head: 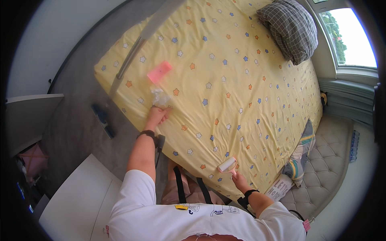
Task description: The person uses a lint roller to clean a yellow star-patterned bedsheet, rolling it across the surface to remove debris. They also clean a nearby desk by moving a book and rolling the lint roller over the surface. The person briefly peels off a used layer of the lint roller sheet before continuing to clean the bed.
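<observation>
My left hand is over the near left part of the bed, its fingers closed on crumpled clear plastic film. Just beyond the film lies a pink, box-like plastic piece on the yellow star-print bedsheet. My right hand grips the pink handle of a lint roller. Its white roll is at the bed's near edge, over the sheet; whether it presses on the fabric I cannot tell. Both wrists wear black straps.
A grey checked quilt lies bundled at the far right corner. Pillows lean by the tufted headboard. A blurred pole crosses the view at left, near a blue floor-tool head. White furniture stands behind my left side.
</observation>
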{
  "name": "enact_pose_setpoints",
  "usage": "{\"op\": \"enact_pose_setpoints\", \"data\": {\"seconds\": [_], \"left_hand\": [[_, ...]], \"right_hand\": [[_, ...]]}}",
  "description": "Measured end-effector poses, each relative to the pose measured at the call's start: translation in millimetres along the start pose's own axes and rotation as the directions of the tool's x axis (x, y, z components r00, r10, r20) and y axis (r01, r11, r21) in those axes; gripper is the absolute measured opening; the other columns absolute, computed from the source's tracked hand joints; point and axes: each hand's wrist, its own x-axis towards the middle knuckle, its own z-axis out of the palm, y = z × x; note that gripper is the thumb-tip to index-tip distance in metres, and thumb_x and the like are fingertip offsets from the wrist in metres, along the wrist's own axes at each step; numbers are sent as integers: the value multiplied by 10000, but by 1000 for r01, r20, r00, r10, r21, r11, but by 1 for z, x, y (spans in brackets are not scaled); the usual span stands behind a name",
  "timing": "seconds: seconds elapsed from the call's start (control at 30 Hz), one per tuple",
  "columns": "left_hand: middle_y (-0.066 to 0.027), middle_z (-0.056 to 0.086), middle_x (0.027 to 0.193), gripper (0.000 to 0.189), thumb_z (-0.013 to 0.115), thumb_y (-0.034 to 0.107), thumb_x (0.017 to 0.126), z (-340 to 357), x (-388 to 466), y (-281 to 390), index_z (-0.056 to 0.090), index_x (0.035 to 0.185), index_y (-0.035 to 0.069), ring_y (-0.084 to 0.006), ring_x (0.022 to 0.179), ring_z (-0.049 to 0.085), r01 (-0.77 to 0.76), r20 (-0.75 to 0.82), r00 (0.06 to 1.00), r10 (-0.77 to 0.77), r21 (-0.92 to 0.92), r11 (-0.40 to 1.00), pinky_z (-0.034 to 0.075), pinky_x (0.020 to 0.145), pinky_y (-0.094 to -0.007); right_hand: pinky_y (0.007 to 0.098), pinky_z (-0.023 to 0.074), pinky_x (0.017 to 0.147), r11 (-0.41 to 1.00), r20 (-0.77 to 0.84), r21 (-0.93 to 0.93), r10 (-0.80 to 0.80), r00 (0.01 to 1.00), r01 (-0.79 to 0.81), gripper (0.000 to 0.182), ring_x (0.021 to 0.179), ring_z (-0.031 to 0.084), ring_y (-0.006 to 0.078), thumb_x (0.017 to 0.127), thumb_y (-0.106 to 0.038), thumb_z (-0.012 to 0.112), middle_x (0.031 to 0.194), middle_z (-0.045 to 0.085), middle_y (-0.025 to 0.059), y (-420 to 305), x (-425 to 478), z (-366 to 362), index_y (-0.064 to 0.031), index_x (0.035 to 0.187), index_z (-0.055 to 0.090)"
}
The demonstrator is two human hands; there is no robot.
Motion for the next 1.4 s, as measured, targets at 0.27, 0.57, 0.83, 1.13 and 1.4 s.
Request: {"op": "enact_pose_setpoints", "data": {"seconds": [0.27, 0.57, 0.83, 1.13, 1.4], "left_hand": [[-73, 506, 1012, 521, 693, 159, 773, -1, -44, -59, 490, 1250, 209, -186, 793, 589, -328, -509, 641, 574, 494, 805, 490, 707, -322], [-115, 427, 1130, 786, 699, 267, 769, -51, -55, -57, 269, 1417, 378, -278, 1015, 536, -26, -353, 851, 388, 710, 703, 450, 883, -359], [-135, 428, 1138, 844, 716, 241, 751, -53, -35, -58, 235, 1430, 382, -289, 1055, 513, -88, -247, 887, 391, 740, 667, 426, 921, -343], [-212, 396, 1250, 783, 712, 285, 722, -51, -19, -51, 336, 1409, 279, -347, 1166, 442, -114, -158, 926, 342, 749, 652, 381, 982, -390], [-175, 449, 1137, 846, 673, 243, 788, -54, -28, -58, 161, 1456, 329, -326, 998, 534, -55, -180, 899, 399, 857, 512, 439, 883, -369]], "right_hand": [[473, 469, 603, 878, -199, -47, -475, 857, 476, 211, 694, 602, 375, 818, -218, 575, 757, 617, 180, -197, 123, 19, -53, 915, 486], [484, 457, 648, 940, -154, 8, -335, 930, 340, 218, 762, 596, 398, 841, -221, 539, 817, 618, 210, -164, 90, 40, -56, 978, 496], [467, 448, 609, 988, -101, -6, -156, 983, 156, 207, 708, 592, 392, 866, -245, 566, 746, 605, 201, 19, -9, 44, -56, 900, 489], [476, 463, 653, 897, -141, 52, -429, 892, 439, 233, 747, 603, 395, 893, -217, 454, 789, 623, 212, -293, 151, 32, 6, 938, 506], [461, 469, 647, 993, -114, 102, -38, 993, 50, 257, 756, 600, 382, 846, -278, 590, 798, 615, 191, 59, -27, 94, -51, 925, 497]]}}
